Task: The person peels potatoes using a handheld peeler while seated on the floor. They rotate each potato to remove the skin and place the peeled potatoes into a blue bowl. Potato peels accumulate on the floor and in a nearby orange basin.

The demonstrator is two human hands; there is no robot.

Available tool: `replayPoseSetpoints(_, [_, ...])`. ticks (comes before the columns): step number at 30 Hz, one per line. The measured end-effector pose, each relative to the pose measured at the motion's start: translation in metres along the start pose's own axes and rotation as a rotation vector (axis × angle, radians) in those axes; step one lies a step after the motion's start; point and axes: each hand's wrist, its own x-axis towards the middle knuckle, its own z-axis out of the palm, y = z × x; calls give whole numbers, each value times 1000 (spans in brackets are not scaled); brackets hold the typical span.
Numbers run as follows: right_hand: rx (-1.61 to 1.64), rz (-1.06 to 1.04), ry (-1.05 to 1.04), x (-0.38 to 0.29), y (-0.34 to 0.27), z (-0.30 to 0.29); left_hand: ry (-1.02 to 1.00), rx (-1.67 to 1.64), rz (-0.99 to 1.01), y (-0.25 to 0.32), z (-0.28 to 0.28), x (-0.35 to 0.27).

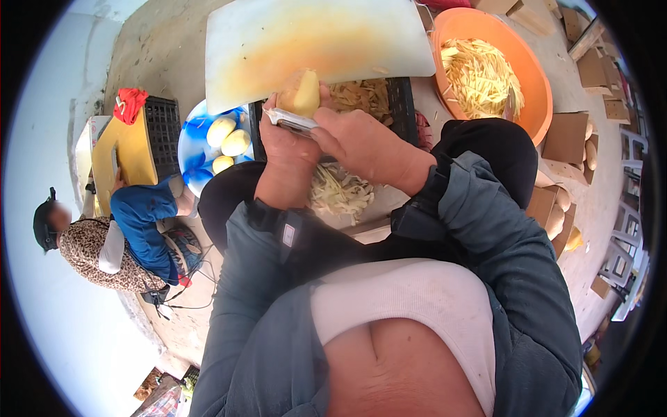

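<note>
My left hand [290, 140] grips a partly peeled potato [306, 94], its right side bare and yellow, its left side still brown. In my right hand [365, 140] is a peeler [292, 120] with a pale metallic frame, held just below the potato. Beneath both hands a black plastic crate [401, 112] holds brown potato peelings [365, 99]. A white cutting board [318, 41] with an orange-brown stain lies across the crate's far part. Pale peelings [341, 193] lie on the floor between my knees.
At left, a blue and white basin [194, 174] holds peeled potatoes [235, 143]. An orange tub [542, 112] at right contains cut potato strips [479, 78]. Cardboard boxes [565, 138] with potatoes stand farther right. Another person [140, 219] sits at left beside a yellow board [127, 146].
</note>
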Motion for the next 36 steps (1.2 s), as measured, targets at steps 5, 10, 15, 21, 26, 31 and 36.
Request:
replayPoseSetpoints(5, [166, 50, -25, 3, -2, -19, 189, 58, 91, -6, 28, 0])
replayPoseSetpoints(10, [177, 87, 234, 14, 14, -31, 103, 202, 32, -9, 21, -4])
replayPoseSetpoints(15, [352, 194, 286, 19, 27, -28, 36, 251, -33, -15, 22, -8])
replayPoseSetpoints(21, [523, 388, 239, 17, 20, -34, -46, 340, -82, -13, 29, -8])
replayPoseSetpoints(26, [787, 394, 241, 21, 39, -32, -86, 404, -111, -14, 26, 2])
replayPoseSetpoints(31, [911, 369, 285, 14, 47, -37, -60, 419, -113, -27, 39, 0])
replayPoseSetpoints(36, [860, 384, 331, 0, 57, -38, -32, 419, -123, -41, 21, 13])
